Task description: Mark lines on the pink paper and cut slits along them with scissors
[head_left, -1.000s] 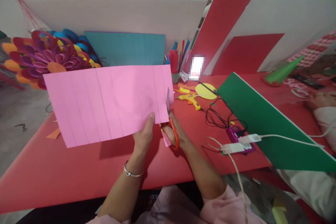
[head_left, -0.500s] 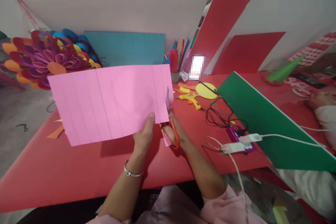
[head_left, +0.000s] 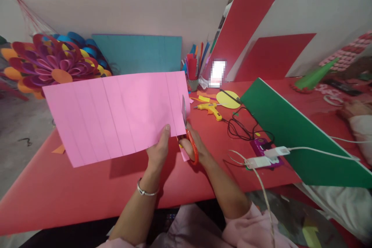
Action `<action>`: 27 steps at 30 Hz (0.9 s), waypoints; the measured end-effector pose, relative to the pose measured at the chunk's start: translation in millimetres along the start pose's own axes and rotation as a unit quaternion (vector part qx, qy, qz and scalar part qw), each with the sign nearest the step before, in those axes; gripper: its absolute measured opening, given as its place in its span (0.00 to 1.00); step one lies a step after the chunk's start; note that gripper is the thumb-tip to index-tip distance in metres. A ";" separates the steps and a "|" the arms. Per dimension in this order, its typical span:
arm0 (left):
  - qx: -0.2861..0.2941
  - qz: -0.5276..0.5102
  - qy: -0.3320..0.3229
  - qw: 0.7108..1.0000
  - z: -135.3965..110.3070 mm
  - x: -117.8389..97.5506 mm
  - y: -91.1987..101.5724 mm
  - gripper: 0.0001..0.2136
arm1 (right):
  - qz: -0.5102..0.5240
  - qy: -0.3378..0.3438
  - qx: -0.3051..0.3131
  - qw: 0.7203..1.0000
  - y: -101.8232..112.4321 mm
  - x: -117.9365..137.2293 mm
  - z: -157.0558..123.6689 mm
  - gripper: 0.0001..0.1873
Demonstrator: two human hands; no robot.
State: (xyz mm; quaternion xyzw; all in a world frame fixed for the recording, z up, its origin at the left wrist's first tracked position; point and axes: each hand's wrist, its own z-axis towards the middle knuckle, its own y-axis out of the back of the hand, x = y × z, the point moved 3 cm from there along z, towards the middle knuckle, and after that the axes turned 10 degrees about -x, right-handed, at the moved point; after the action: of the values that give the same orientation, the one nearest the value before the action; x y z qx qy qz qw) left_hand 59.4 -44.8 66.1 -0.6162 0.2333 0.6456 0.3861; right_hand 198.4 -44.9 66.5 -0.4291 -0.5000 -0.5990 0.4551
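Observation:
A large pink paper sheet with several pencil-like lines across it is held up above the red table. My left hand pinches its lower edge, thumb on the near face and fingers hidden behind. My right hand is closed around the orange handles of a pair of scissors. The blades point away from me at the right end of the sheet, along a line there. A narrow pink strip, partly cut off, hangs beside the blades, its lower end below my right hand.
On the red table lie a yellow glue gun, a yellow oval and a purple power strip with cables. A green board leans at right. A paper flower hangs left. Another person's hand rests far right.
The free left end of the pink sheet has swung left and slightly down. Both hands and the scissors have hardly moved.

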 end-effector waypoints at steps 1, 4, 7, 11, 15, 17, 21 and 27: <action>-0.004 0.001 -0.001 1.000 -0.5 -0.4 -0.1 0.18 | 0.001 -0.001 0.001 1.000 -0.1 0.0 -0.1 0.20; -0.005 0.002 0.001 1.000 -1.2 -1.1 -0.5 0.19 | 0.002 0.001 0.001 1.000 -0.3 0.4 -0.3 0.19; -0.008 0.002 0.008 1.000 -1.0 -1.4 -0.1 0.20 | 0.000 0.007 0.000 1.000 0.1 1.2 0.0 0.19; -0.006 0.007 0.019 1.000 -0.5 -0.7 0.4 0.18 | -0.011 0.011 -0.002 1.000 0.9 2.5 0.3 0.23; -0.003 0.004 0.016 1.000 0.0 -0.1 0.6 0.19 | -0.009 0.007 0.003 1.000 1.0 3.3 -0.1 0.28; -0.003 0.003 0.005 1.000 0.3 -0.6 0.5 0.20 | -0.003 0.010 0.001 1.000 1.2 3.6 -0.3 0.30; -0.004 0.007 -0.009 1.000 0.9 -1.5 0.6 0.20 | -0.010 0.019 -0.003 1.000 1.6 2.9 -0.3 0.29; 0.009 0.004 -0.015 1.000 1.1 -1.6 0.2 0.19 | -0.023 0.015 -0.022 0.999 -1.3 -10.0 0.8 0.26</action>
State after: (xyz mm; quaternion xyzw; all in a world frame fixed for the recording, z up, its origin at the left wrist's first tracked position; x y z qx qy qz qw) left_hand 58.4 -44.4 67.8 -0.6020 0.2357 0.6545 0.3921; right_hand 199.3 -42.8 56.6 -0.4183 -0.4893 -0.6266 0.4393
